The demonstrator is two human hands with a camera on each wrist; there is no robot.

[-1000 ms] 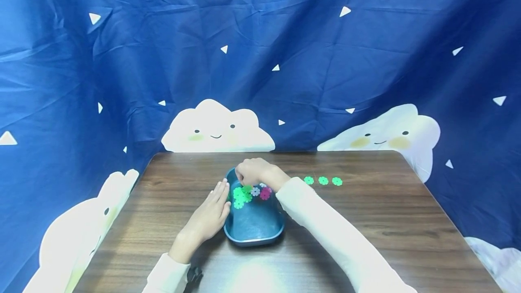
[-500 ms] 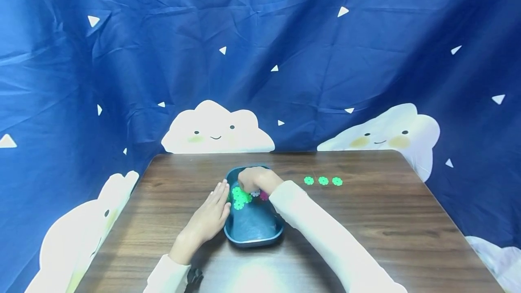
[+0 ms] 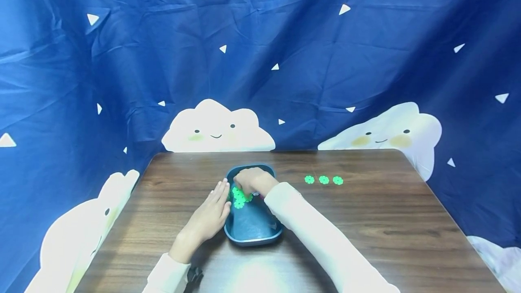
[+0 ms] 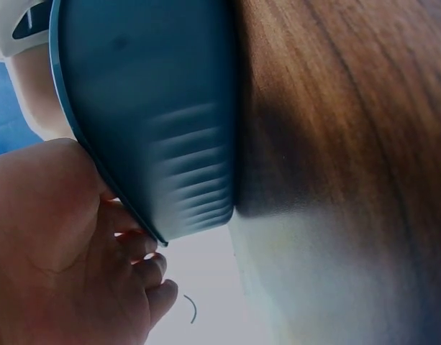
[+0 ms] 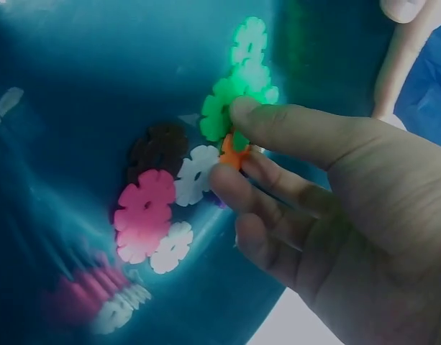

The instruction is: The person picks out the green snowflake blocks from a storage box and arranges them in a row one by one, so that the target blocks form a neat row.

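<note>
A blue plastic tray (image 3: 253,241) holds several flower-shaped plastic discs. My left hand (image 3: 206,216) lies along its left side in the head view, fingers straight against the rim. In the left wrist view, those fingertips show at the rim of the tray (image 4: 155,129). My right hand (image 3: 254,180) reaches down into the far half. In the right wrist view, its thumb and bent fingers pinch a green flower-shaped disc (image 5: 240,139) over a cluster of green discs (image 5: 250,43). Orange (image 5: 233,152), white (image 5: 196,175), pink (image 5: 144,215) and dark brown (image 5: 160,147) discs lie close by.
Three green discs (image 3: 324,179) lie in a row on the wooden table (image 3: 386,220), right of the tray. A small dark object (image 3: 194,275) is beside the left sleeve. Behind the table hangs a blue curtain (image 3: 301,80) with cloud prints.
My right hand has moved down and slightly nearer within the tray, onto the green discs, and its sleeve has shifted left. The left hand stays at the rim.
</note>
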